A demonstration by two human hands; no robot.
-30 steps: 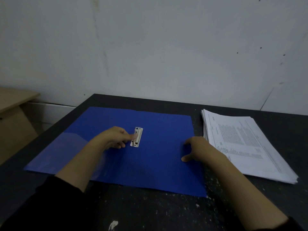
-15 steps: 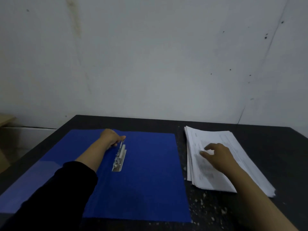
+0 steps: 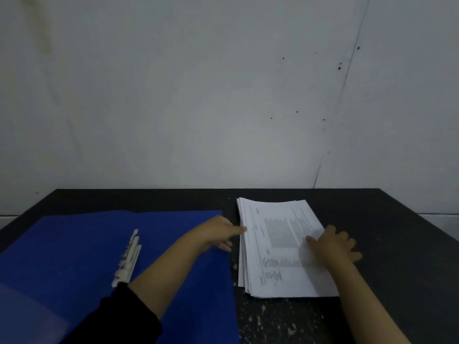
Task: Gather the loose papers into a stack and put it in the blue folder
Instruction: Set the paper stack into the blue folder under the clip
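Papers (image 3: pixel 278 247) between both hands: left hand (image 3: pixel 218 234) fingertips at left edge, right hand (image 3: pixel 335 247) spread flat on top.

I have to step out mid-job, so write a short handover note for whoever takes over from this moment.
Left hand: reaching across the open blue folder, fingertips at the left edge of the paper stack; holding nothing.
Right hand: on the stack's right edge, thumb on top; the fingers' grip is unclear.
Things: the folder lies open on the dark table, its metal clip exposed. The papers sit right of the folder, apart from it, edges slightly fanned.
Done: folder opened, papers roughly gathered.
Left: square the stack, lift it, put it in the folder.
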